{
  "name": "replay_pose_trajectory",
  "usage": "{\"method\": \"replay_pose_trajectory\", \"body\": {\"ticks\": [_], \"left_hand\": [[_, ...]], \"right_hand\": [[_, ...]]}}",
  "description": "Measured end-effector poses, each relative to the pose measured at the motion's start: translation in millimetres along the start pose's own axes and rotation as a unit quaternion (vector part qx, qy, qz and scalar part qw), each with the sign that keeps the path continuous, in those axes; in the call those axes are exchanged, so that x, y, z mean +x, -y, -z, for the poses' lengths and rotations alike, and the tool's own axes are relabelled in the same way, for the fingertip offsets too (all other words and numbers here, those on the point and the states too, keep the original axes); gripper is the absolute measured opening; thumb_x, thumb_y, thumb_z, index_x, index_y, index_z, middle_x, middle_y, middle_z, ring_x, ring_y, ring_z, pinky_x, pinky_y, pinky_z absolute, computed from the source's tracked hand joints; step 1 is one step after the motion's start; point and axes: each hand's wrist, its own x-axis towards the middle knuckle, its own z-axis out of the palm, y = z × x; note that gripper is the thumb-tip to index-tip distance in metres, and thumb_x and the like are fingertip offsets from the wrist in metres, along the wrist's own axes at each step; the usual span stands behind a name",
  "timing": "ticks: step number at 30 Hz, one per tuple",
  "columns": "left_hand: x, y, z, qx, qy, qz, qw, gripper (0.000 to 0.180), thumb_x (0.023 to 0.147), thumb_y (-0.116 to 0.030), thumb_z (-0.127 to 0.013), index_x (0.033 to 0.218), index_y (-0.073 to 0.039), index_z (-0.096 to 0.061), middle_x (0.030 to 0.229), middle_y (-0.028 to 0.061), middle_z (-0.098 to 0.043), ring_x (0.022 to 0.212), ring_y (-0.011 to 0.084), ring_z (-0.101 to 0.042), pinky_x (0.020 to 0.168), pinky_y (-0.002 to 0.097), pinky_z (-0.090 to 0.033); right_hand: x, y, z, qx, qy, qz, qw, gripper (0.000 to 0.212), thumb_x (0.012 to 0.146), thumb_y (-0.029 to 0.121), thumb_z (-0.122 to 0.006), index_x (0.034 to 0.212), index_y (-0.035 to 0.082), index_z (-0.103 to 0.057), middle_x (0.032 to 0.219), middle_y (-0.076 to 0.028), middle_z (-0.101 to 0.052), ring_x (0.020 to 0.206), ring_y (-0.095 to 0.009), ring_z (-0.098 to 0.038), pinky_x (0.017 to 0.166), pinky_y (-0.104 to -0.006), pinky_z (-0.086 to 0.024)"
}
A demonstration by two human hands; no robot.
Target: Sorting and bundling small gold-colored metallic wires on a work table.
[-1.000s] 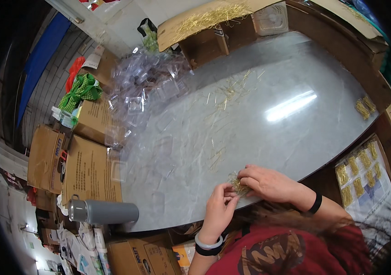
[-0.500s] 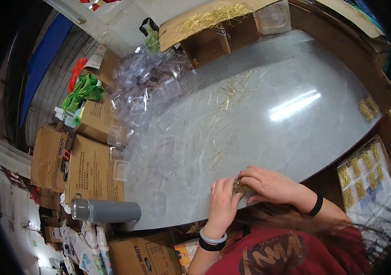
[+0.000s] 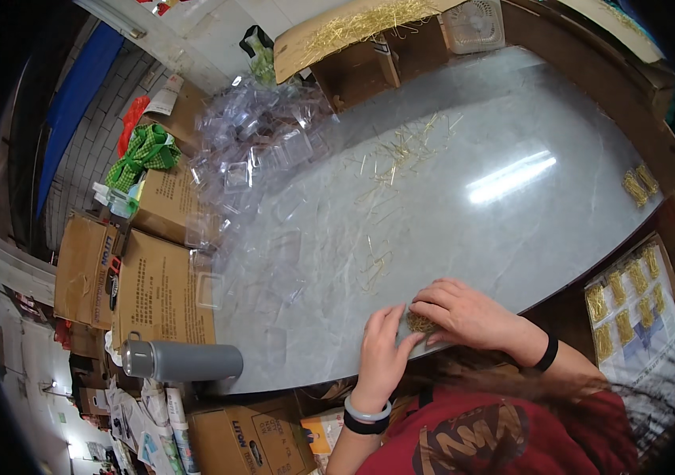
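Near the table's front edge, a small bundle of thin gold wire pieces lies between my two hands. My right hand is curled over its right side with bent fingers closed on it. At the bundle's left, my left hand has its fingers stretched out and the thumb apart, the thumb tip against the bundle's lower edge. Part of the bundle is hidden under the right fingers. Ahead of the hands, loose gold wires lie scattered, with a thicker scatter of wires farther off.
Clear plastic boxes are heaped at the table's far left. A grey bottle lies on its side at the left edge. Cardboard boxes stand beyond it. Wire bundles rest at the right edge; more bundles lie on a lower board.
The left fingers have eased slightly away from the bundle, so more of it shows. My right hand stays over it, shifted only a little.
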Motion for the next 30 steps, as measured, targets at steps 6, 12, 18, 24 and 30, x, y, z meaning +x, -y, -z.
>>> {"method": "replay_pose_trajectory", "body": {"ticks": [6, 12, 18, 24, 30], "left_hand": [[5, 4, -1, 0.130, -0.007, -0.120, 0.984, 0.065, 0.081, -0.008, -0.077, 0.140, 0.004, -0.052, 0.138, 0.0208, -0.054, 0.131, 0.0419, -0.046, 0.113, 0.0495, -0.035], [12, -4, -4, 0.142, 0.066, -0.160, 0.975, 0.073, 0.086, -0.017, -0.076, 0.147, 0.004, -0.042, 0.148, 0.0236, -0.042, 0.145, 0.0450, -0.033, 0.121, 0.0529, -0.027], [11, -1, -38, 0.140, 0.022, -0.214, 0.966, 0.062, 0.089, -0.010, -0.072, 0.144, 0.003, -0.046, 0.141, 0.0219, -0.046, 0.138, 0.0461, -0.040, 0.113, 0.0514, -0.039], [13, -2, -45, 0.120, 0.003, -0.225, 0.967, 0.050, 0.095, -0.003, -0.058, 0.142, 0.008, -0.045, 0.137, 0.0248, -0.047, 0.135, 0.0457, -0.044, 0.116, 0.0529, -0.037], [10, 17, -51, 0.090, -0.029, -0.229, 0.969, 0.050, 0.098, 0.001, -0.047, 0.146, 0.010, -0.037, 0.142, 0.0298, -0.046, 0.132, 0.0470, -0.046, 0.112, 0.0476, -0.042]], "right_hand": [[-6, -6, -2, 0.057, 0.008, -0.033, 0.998, 0.069, 0.077, 0.020, -0.082, 0.137, 0.002, -0.051, 0.134, -0.016, -0.056, 0.124, -0.035, -0.055, 0.106, -0.0438, -0.046], [-27, 4, 7, 0.121, -0.067, -0.130, 0.982, 0.081, 0.076, 0.011, -0.084, 0.145, 0.000, -0.042, 0.146, -0.024, -0.045, 0.132, -0.043, -0.049, 0.108, -0.0444, -0.046], [-59, 28, -18, 0.047, -0.129, -0.196, 0.971, 0.069, 0.083, -0.005, -0.068, 0.145, -0.008, -0.037, 0.150, -0.031, -0.037, 0.136, -0.049, -0.045, 0.112, -0.0479, -0.043], [-36, 40, -25, 0.081, -0.107, -0.173, 0.976, 0.074, 0.080, -0.010, -0.057, 0.147, -0.014, -0.028, 0.156, -0.037, -0.026, 0.145, -0.054, -0.028, 0.120, -0.0525, -0.030], [-23, 34, -12, 0.042, -0.080, -0.102, 0.991, 0.069, 0.080, -0.007, -0.058, 0.146, -0.012, -0.036, 0.147, -0.033, -0.043, 0.135, -0.049, -0.045, 0.115, -0.0507, -0.039]]}}
